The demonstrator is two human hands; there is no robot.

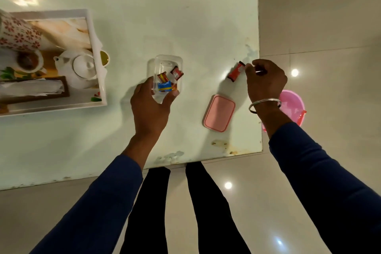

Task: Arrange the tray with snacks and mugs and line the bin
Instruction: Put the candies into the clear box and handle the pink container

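at the centre of the frame the left hand [151,107] curls around the near end of a clear plastic box [168,76] standing on the pale table [206,27], thumb and fingers closed on its walls; a few wrapped sweets [166,83] lie inside. right of centre, the right hand [265,80] pinches a red wrapped sweet [236,71] between fingertips, near the table's right edge. a pink lid [219,113] lies flat below it. the white tray [97,47], holding a floral mug [19,34], sits at the left. a pink bin [293,106] stands on the floor just beyond the table's right edge.
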